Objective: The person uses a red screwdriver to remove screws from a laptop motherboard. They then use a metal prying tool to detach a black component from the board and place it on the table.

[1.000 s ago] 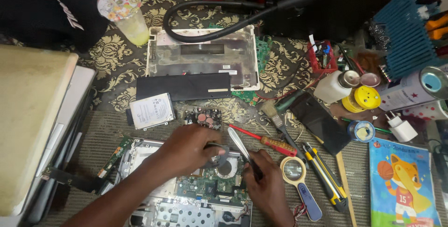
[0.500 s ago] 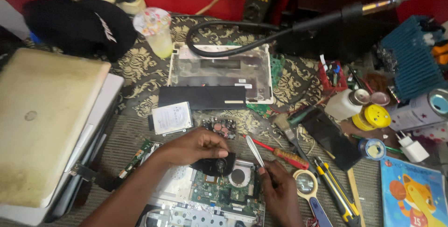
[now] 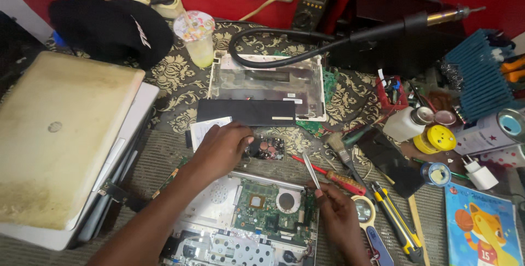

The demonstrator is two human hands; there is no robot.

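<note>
Left hand (image 3: 221, 146) on white label (image 3: 203, 129), right hand (image 3: 339, 214) pinching tweezers (image 3: 311, 171)

We are reaching our left hand (image 3: 221, 146) forward, fingers curled downward, while our right hand (image 3: 339, 211) is pinching closed, thumb against fingertips.
</note>
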